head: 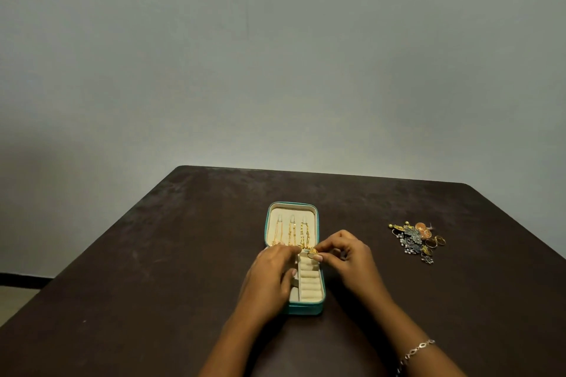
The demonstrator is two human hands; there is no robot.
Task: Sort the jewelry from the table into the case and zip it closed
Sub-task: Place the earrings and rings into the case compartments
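A small gold ring [313, 252] with a domed, patterned top is pinched between the thumb and forefinger tips of the right hand [347, 257], just above the far end of the ring rolls [311, 281]. These rolls are soft cream ridges stacked in a narrow column along the right side of the base of the case [306, 309]. The case is a rounded rectangle with a teal outer shell and a pale, velvety lining. It is laid open near the middle of the table [153, 269], with the lid [275, 214] folded flat toward the far edge. Three gold chains [291, 232] are hung side by side from hooks inside the lid.

The left hand [272, 272] is held palm down over the left part of the base. Its fingers are bent toward the ring and its thumb is laid along the edge of the rolls; whether the ring is touched by it cannot be told. The other fingers of the right hand are curled loosely under the palm. A silver link bracelet [418, 349] is worn on the right wrist.

A tangled pile of jewelry [418, 240], made up of gold rings, grey-blue flower shapes and pearly beads, is set well apart toward the right edge. The table is dark brown, matte and mottled, with rounded far corners. A plain grey wall [275, 55] is seen behind it.
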